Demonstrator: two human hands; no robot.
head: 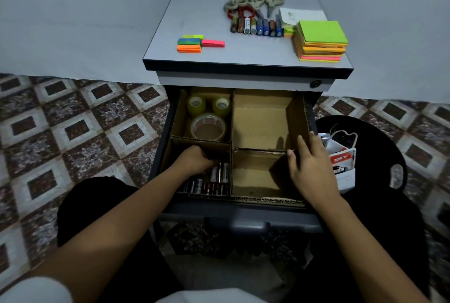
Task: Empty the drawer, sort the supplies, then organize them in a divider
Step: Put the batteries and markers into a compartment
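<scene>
The left hand is reaching knuckles-up into the near-left compartment of the cardboard divider, its fingers curling down onto the batteries there. The fingertips are hiding behind the knuckles, so whether they are gripping a cell or only touching it cannot be told. The right hand is lying relaxed and holding nothing, fingers straight and slightly spread, touching the divider's right-hand wall where the cross partition is meeting it. The batteries just right of the left fingers are lying flat, side by side, long axes running away from the person. A second row is sitting under the left wrist, closer to the body, and is pointing the same way. Straight beyond the left hand, in the far-left compartment, three tape rolls are lying flat. Far beyond both hands, on the cabinet top, more batteries are lining up side by side, again lengthwise away from the person. Scissors are lying behind them, and a stack of sticky notes is sitting beyond the right hand.
</scene>
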